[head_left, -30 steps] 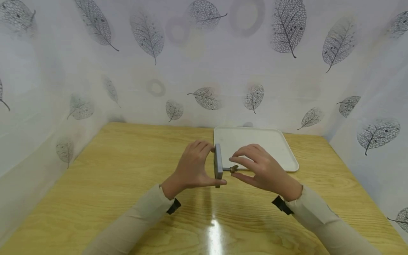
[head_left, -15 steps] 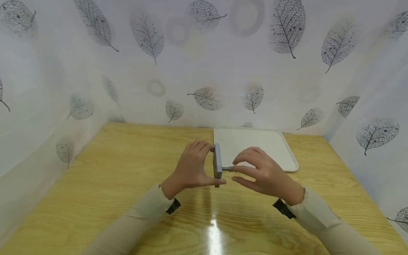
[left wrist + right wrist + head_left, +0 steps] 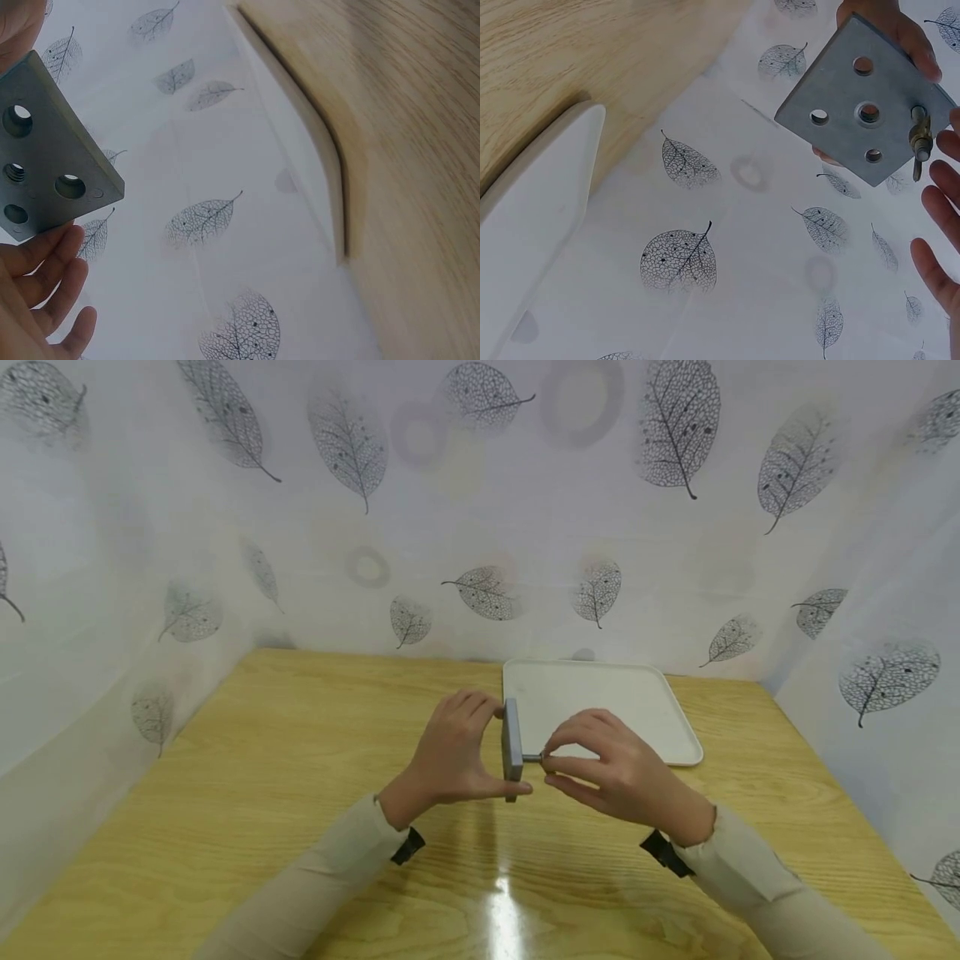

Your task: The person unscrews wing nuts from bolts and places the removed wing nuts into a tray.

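Note:
My left hand [image 3: 453, 756] grips a grey square metal plate [image 3: 512, 743] by its edges, thumb below and fingers above, above the table. Several round holes pierce the plate [image 3: 56, 150], as the left wrist view shows. A threaded bolt [image 3: 531, 758] sticks out from the plate's right face. On it sits a brass wing nut [image 3: 920, 135], plain in the right wrist view and mostly hidden by fingers in the head view. My right hand [image 3: 615, 768] pinches at the wing nut with curled fingertips; exact contact is hard to see.
A white rectangular tray [image 3: 600, 672] lies at the back right of the wooden table [image 3: 337, 718], behind my hands. A leaf-patterned white cloth [image 3: 300, 527] stands around the table's back and sides.
The right fingers have loosened off the wing nut, shifted a little and closed in around it again. The left hand and plate have stayed almost still.

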`<state>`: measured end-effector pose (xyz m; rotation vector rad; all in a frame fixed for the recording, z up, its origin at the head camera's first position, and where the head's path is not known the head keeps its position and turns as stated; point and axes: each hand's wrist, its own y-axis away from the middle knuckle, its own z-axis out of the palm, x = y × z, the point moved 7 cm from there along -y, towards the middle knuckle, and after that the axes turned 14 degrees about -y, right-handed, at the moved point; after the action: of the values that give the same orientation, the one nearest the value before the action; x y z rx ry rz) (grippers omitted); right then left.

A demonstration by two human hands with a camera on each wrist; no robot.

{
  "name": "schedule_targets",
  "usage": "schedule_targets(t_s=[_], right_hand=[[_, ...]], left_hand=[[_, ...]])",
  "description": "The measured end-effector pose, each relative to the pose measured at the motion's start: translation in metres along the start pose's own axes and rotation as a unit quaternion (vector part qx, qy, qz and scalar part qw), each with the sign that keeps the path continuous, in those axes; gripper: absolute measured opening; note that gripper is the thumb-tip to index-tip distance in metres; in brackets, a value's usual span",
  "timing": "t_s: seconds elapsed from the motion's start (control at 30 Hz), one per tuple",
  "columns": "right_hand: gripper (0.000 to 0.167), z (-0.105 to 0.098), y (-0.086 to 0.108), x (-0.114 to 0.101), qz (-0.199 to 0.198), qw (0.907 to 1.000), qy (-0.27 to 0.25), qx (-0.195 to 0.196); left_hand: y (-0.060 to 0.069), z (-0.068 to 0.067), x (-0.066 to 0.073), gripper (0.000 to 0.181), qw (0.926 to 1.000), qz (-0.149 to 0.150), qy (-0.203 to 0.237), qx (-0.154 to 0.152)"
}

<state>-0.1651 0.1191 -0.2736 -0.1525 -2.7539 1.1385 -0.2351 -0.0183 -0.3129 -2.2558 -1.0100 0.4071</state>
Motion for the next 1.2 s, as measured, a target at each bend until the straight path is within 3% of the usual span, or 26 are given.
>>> schedule_targets(t_s=[0.27,0.53,0.8,1.2], right_hand=[[0.032,0.001,0.003,0.010,0.058,0.9980,0.001,-0.025],[0.036,0.003,0.009,0.017,0.077,0.9963,0.014,-0.035],[0.034,0.001,0.010,0.017,0.072,0.9971,0.009,-0.025],[0.030,-0.002,0.004,0.004,0.033,0.9994,0.000,-0.009]], left_hand=[[0.000,0.000,0.001,0.079,1.0000,-0.001,0.002,-0.007],[0.000,0.000,0.003,0.079,0.9999,0.000,0.001,-0.010],[0.000,-0.001,0.002,0.080,0.9999,-0.001,-0.004,-0.011],[0.000,0.001,0.001,0.079,1.0000,-0.003,0.002,-0.008]])
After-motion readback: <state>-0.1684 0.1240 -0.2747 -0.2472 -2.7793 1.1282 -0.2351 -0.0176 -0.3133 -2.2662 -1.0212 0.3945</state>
